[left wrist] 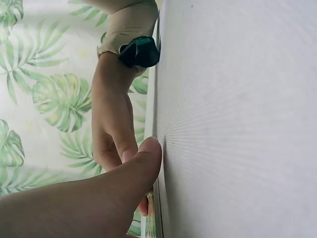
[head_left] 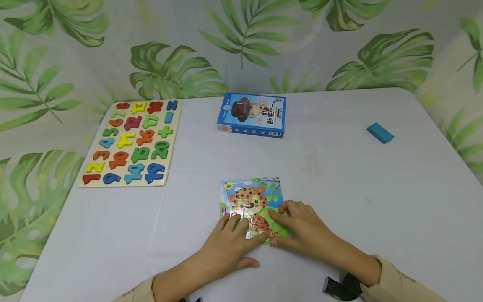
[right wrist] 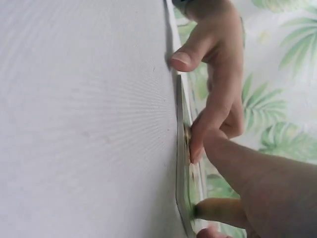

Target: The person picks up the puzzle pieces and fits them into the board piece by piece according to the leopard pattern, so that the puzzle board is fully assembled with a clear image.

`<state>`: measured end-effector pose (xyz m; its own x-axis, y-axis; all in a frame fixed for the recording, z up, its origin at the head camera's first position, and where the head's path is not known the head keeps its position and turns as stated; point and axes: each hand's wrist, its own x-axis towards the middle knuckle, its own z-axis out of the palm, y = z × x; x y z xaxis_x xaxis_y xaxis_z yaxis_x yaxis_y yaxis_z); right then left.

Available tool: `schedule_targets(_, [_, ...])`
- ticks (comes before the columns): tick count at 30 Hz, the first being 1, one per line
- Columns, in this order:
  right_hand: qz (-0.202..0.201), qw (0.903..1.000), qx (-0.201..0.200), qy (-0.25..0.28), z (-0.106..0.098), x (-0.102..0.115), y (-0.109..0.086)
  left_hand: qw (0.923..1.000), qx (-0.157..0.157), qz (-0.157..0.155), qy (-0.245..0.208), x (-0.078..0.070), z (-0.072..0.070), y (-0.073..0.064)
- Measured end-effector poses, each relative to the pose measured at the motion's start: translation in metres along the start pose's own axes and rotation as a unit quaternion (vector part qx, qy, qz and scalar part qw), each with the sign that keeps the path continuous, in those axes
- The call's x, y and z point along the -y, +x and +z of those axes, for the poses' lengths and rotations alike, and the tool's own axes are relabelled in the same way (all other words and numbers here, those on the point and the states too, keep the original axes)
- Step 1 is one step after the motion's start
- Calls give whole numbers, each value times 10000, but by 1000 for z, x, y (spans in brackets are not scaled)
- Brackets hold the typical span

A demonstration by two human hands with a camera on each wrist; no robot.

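A square jigsaw puzzle [head_left: 249, 201] with a cartoon leopard on grass lies flat on the table, its pieces joined. My left hand [head_left: 228, 243] rests its fingertips on the lower left of the picture, the index finger reaching across toward the lower right. The left thumb sticks out below the puzzle's near edge. My right hand [head_left: 307, 228] touches the right side with bent fingers, its thumb by the lower right corner. From the right wrist, the thin puzzle edge [right wrist: 181, 148] appears side-on, with fingertips pressing its top. The left wrist view shows mainly the left thumb [left wrist: 143, 158].
A wooden number board [head_left: 126, 157] with colourful digits lies at the left. Toward the back stands a blue card-game box [head_left: 252, 115]. One teal block [head_left: 380, 133] is at the back right. A black wrist device [head_left: 341, 287] is strapped near the right sleeve.
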<state>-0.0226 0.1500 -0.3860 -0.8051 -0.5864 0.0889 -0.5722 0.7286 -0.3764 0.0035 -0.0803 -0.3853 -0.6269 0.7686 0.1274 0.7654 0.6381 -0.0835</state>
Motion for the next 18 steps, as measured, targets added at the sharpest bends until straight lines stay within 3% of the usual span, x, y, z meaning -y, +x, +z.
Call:
schedule_targets(7, [21, 9994, 103, -321, 5, 5, -6, 9998, 92, -50, 144, -2, -1, 1])
schedule_targets(14, [-1, 9982, -397, 441, 10, -5, -2, 9998, 206, 7, 8, 0, -2, 1])
schedule_targets(18, [-22, 9974, -278, 667, 8, -8, -1, 9994, 281, 32, -193, 4, 1, 1])
